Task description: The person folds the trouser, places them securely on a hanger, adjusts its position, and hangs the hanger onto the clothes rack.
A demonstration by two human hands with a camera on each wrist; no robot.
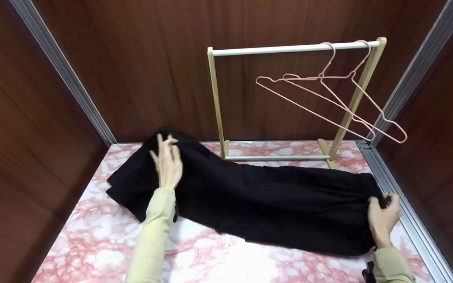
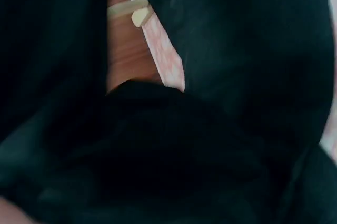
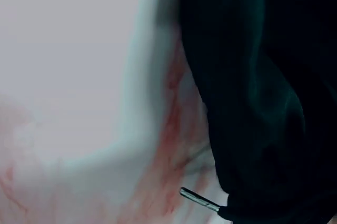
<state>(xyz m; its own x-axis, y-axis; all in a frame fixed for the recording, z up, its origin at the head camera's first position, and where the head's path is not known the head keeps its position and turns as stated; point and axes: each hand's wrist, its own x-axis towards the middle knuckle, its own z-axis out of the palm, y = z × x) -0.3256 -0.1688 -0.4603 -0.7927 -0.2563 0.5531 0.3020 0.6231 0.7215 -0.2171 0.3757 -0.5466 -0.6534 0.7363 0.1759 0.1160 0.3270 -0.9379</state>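
A pair of black trousers [image 1: 273, 200] lies stretched sideways across the marbled tabletop, gathered waist at the right and leg ends at the left. My right hand [image 1: 383, 216] grips the waist edge, its fingers curled over the cloth. Over the leg part, my left hand [image 1: 167, 167] has its fingers spread, with a fold of cloth raised around and behind it. Dark trouser fabric [image 2: 253, 40] fills most of the left wrist view. In the right wrist view, a drawstring tip [image 3: 199, 199] with a metallic look sticks out from beside the waist.
Behind the trousers stands a small rack with wooden posts and a white top rail [image 1: 273, 50]. Two pink hangers [image 1: 309, 108] hang from its right half. Brown wooden panels [image 1: 151, 70] enclose the back and both sides, with a metal track [image 1: 411, 228] along the right.
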